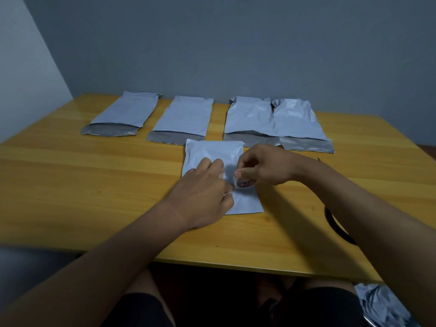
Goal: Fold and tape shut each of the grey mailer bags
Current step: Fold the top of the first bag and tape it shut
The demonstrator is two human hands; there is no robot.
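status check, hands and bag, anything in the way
Left hand flat on folded mailer bag. Right hand pinching tape roll over it. Nothing blocking.

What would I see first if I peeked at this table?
First, two hands in the middle: the left hand presses on a folded grey bag while the right hand holds a small tape roll over it. Behind them, four more bags lie in a row at the back of the yellow table, flaps open, like the far-left bag.

mailer bags [213, 161]: 5 on table | tape roll [244, 184]: 1 | hands [203, 194]: 2
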